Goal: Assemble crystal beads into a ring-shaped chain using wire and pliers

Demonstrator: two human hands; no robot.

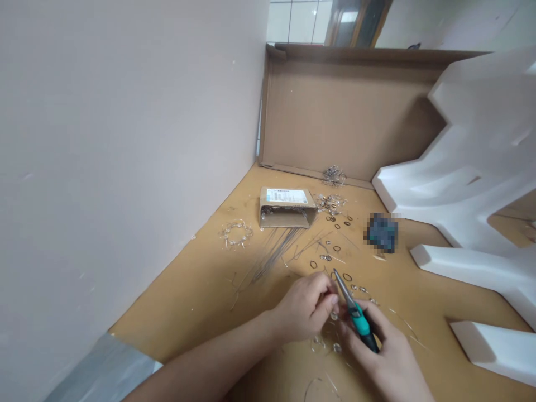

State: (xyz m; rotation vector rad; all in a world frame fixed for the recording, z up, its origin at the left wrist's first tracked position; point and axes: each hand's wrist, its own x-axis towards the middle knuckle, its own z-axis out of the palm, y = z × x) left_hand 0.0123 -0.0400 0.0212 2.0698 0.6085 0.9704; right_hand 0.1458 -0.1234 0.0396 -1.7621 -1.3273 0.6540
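My right hand [387, 352] grips the teal and black handles of a pair of thin-nosed pliers [350, 308], the tip pointing up and left. My left hand [307, 307] is closed in a pinch just left of the pliers' jaws, holding something small I cannot make out, possibly a tiny ring or clear bead. Small dark metal rings [335, 248] and clear beads [326, 343] lie scattered on the brown table around both hands. A bundle of thin straight wires [272, 254] lies just beyond my left hand.
A small open cardboard box [286, 207] with a label sits behind the wires. A ring of beaded wire [235, 233] lies left of it. Cardboard panel [335, 111] stands at the back, white foam blocks [473, 184] on the right, a white wall [125, 167] on the left.
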